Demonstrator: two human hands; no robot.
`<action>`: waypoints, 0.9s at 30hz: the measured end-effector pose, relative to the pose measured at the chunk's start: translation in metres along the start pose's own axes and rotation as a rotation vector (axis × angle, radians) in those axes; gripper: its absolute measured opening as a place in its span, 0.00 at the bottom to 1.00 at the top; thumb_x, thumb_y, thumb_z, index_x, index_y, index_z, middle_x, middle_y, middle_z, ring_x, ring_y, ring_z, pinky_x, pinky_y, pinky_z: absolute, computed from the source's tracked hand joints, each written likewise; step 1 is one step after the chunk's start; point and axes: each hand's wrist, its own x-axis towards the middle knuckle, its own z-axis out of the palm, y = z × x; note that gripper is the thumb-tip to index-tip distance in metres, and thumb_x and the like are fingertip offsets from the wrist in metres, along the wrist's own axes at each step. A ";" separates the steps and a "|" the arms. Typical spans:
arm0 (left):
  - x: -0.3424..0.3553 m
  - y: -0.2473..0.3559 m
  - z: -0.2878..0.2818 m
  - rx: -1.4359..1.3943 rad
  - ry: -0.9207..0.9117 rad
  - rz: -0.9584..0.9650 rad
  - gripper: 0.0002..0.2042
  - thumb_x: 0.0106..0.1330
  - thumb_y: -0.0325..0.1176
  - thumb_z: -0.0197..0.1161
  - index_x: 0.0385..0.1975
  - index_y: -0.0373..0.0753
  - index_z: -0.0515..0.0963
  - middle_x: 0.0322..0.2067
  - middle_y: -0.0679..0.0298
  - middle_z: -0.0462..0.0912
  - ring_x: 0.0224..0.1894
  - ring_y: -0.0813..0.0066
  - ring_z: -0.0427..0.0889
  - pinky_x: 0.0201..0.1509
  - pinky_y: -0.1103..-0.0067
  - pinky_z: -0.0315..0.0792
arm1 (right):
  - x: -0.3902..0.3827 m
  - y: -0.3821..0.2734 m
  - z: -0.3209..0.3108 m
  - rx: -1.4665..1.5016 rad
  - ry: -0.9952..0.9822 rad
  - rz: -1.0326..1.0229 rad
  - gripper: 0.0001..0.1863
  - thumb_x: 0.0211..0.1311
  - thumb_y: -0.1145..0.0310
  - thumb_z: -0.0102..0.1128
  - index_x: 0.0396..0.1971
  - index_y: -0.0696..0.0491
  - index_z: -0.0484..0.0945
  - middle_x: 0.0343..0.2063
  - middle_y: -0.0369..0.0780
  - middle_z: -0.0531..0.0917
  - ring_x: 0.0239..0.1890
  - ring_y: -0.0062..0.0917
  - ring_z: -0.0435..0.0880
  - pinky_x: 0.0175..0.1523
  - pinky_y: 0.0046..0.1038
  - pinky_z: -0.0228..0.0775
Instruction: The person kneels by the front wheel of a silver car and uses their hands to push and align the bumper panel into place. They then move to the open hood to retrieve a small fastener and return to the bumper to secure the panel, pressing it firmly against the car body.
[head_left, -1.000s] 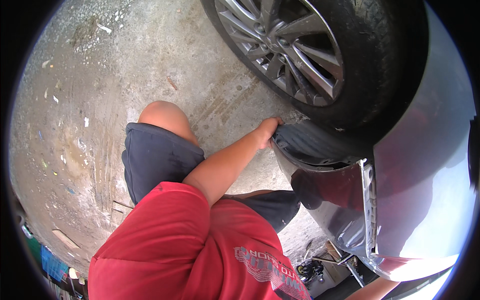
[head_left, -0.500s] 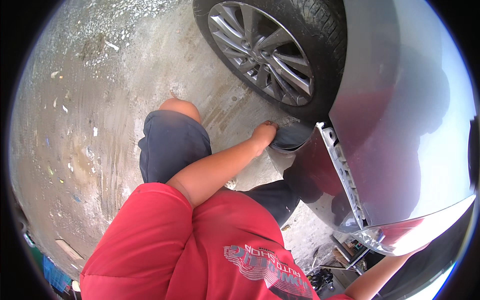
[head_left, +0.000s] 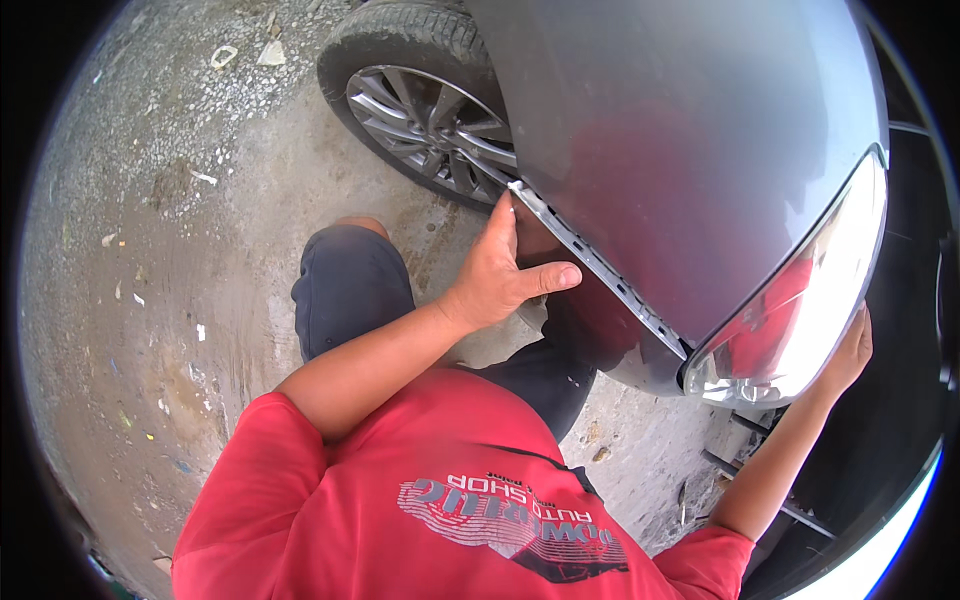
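Beside the front wheel point(head_left: 435, 130), my left hand point(head_left: 500, 275) grips the end of the dark, glossy bumper point(head_left: 610, 330). Its thumb lies on the bumper's outer face, while one finger stretches up to the corner near the tyre; the other fingers are hidden. A pale slotted strip point(head_left: 600, 268) runs along the gap between bumper and grey fender point(head_left: 640, 130). My right hand point(head_left: 852, 350) is at the far edge of the clear headlight point(head_left: 790, 320), its fingers mostly hidden behind the lamp.
Rough concrete point(head_left: 200, 330) with scattered scraps stretches to the left, turning to gravel point(head_left: 230, 95) farther off. My bent knee point(head_left: 355, 290) is close to the wheel. Dark bars point(head_left: 760, 480) stand under the car's front, near my right forearm.
My left hand has moved from the bumper's lower wheel-arch edge up to its top corner, thumb now spread over the face. My right hand shows now beside the headlight. The view has shifted rightward.
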 end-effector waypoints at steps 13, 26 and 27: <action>0.013 0.022 0.000 0.124 0.089 -0.273 0.33 0.60 0.27 0.77 0.64 0.34 0.66 0.58 0.57 0.76 0.60 0.67 0.77 0.67 0.71 0.70 | -0.079 0.001 -0.036 0.794 -0.021 -0.218 0.24 0.77 0.58 0.54 0.18 0.54 0.69 0.18 0.36 0.71 0.17 0.17 0.60 0.23 0.21 0.51; 0.008 0.031 0.031 0.290 0.145 -0.249 0.34 0.58 0.22 0.77 0.63 0.33 0.66 0.58 0.57 0.76 0.59 0.68 0.77 0.66 0.72 0.71 | -0.247 -0.013 0.094 0.377 -0.650 -0.973 0.19 0.55 0.61 0.72 0.16 0.46 0.68 0.21 0.33 0.64 0.20 0.23 0.72 0.20 0.27 0.66; 0.008 0.033 0.030 0.285 0.149 -0.249 0.34 0.58 0.23 0.77 0.63 0.33 0.66 0.57 0.58 0.76 0.59 0.68 0.77 0.66 0.72 0.71 | -0.241 -0.012 0.096 0.344 -0.659 -1.013 0.19 0.55 0.60 0.72 0.16 0.46 0.68 0.21 0.33 0.65 0.20 0.23 0.73 0.20 0.27 0.67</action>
